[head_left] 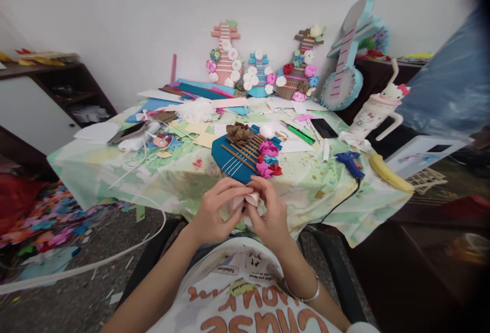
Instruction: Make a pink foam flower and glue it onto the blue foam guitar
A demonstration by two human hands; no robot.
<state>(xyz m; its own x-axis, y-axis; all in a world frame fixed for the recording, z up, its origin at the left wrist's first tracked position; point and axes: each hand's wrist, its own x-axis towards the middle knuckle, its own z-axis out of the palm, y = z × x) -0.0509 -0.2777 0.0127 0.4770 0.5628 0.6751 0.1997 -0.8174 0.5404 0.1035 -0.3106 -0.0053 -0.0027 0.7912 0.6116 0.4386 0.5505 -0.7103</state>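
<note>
Left hand [218, 209] and right hand [271, 213] together pinch pale paper [251, 199]; a lidded cup [368, 117] hides its contents.

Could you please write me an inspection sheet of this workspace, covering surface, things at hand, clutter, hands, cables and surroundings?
Surface: creased patterned cloth with coloured blotches.
Things at hand: small pale piece; blue model lying just beyond it, bearing a brown flower and pink flowers.
Clutter: green cutter, phone, glue gun, banana, cup.
Hands: left hand and right hand both hold the pale piece.
Cables: black cord from the glue gun over the table's edge; white cable hanging at the left.
Surroundings: decorated models standing by the wall; scraps on the floor at the left.
</note>
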